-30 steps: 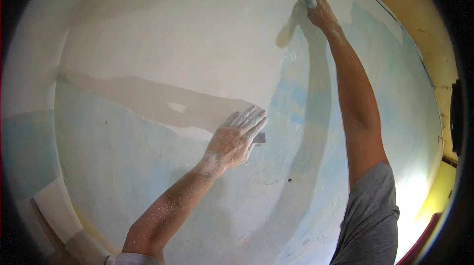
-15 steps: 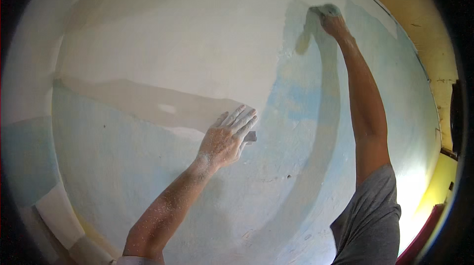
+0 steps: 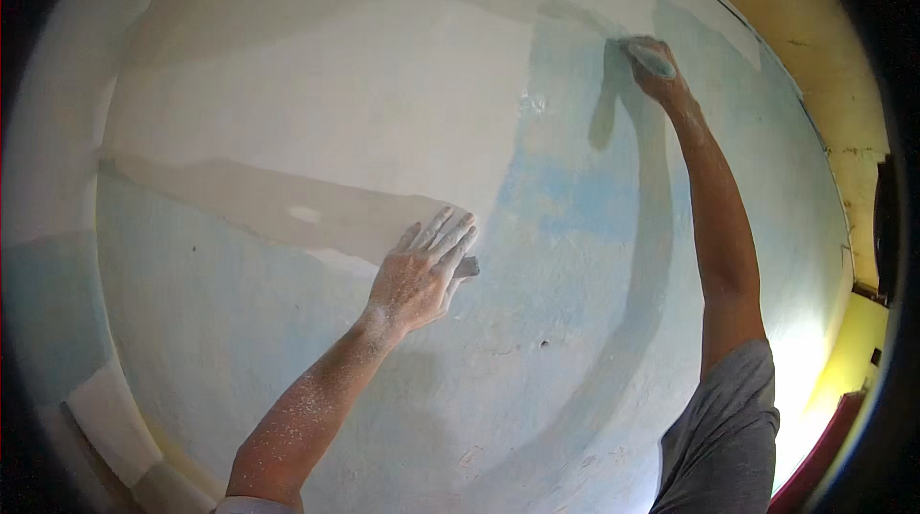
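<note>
- Since a second ago my right hand (image 3: 655,71) has slid rightward along the top of the wall (image 3: 287,112), with its pale sanding pad (image 3: 652,58).
- That hand is closed over the pad, fingers curled, pressing it flat to the wall near the upper right corner, just below the yellow border (image 3: 815,45).
- My left hand (image 3: 422,274) stays near the wall's middle, fingers straight and close together, palm against the plaster.
- Both forearms are dusted white; a grey sleeve (image 3: 724,428) shows at the lower right.
</note>
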`<move>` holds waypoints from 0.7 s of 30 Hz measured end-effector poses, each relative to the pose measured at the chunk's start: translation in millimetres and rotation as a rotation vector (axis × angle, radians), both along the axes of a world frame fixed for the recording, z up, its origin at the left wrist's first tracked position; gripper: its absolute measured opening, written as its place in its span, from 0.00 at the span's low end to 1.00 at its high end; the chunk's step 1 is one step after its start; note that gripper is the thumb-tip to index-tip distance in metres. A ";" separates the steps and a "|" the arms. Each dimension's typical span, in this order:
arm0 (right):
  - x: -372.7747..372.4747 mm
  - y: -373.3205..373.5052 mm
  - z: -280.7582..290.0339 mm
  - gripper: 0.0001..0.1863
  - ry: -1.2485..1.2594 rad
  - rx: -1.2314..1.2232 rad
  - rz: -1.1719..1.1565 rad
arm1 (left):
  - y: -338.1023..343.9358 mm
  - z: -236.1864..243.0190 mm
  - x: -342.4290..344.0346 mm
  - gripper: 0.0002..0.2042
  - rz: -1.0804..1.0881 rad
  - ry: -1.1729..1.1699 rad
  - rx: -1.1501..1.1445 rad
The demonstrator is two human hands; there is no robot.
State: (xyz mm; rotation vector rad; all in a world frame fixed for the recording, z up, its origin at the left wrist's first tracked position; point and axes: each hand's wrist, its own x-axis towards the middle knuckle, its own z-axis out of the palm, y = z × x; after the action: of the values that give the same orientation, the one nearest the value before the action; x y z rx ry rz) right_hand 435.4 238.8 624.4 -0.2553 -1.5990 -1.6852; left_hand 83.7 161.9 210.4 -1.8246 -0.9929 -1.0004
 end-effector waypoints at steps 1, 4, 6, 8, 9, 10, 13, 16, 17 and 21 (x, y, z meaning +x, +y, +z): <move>21.3 9.0 9.2 0.13 0.069 0.087 0.031 | 0.5 -0.2 3.5 0.29 -0.026 0.015 -0.006; -61.7 -23.3 -13.3 0.13 0.251 -0.224 0.037 | -7.5 -7.7 -16.2 0.29 0.119 -0.012 -0.009; -83.5 -34.5 -34.2 0.12 0.344 -0.314 0.022 | -8.8 -8.4 -23.5 0.29 0.150 -0.013 0.003; -33.3 -22.3 -20.0 0.13 0.177 -0.241 -0.005 | -7.9 -7.4 -16.3 0.29 0.105 -0.001 0.003; -2.1 -13.9 -12.2 0.14 0.005 -0.184 -0.047 | -6.5 -6.7 -9.0 0.29 0.053 0.009 -0.014; 9.7 -5.4 -0.1 0.13 0.110 -0.163 -0.030 | -6.1 -5.3 -6.2 0.29 0.065 0.028 0.006; -7.2 1.9 30.6 0.16 0.476 -0.112 -0.218 | -3.8 -8.0 -7.8 0.29 0.085 0.032 0.028; -54.9 -29.1 -22.2 0.13 0.290 -0.307 -0.138 | -20.3 -13.1 -21.0 0.28 0.133 -0.022 -0.049; -48.7 -32.3 -26.9 0.12 0.177 -0.379 0.040 | -20.5 -12.5 -18.3 0.28 0.098 -0.043 -0.085; 5.5 2.5 10.6 0.11 0.055 -0.131 0.090 | -18.0 -17.5 -8.8 0.27 0.092 0.022 -0.074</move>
State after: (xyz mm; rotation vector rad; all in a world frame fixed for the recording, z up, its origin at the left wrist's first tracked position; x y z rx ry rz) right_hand 441.0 241.3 635.0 -0.2894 -1.6577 -1.4956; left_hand 75.0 144.0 192.9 -1.8283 -1.1031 -0.8970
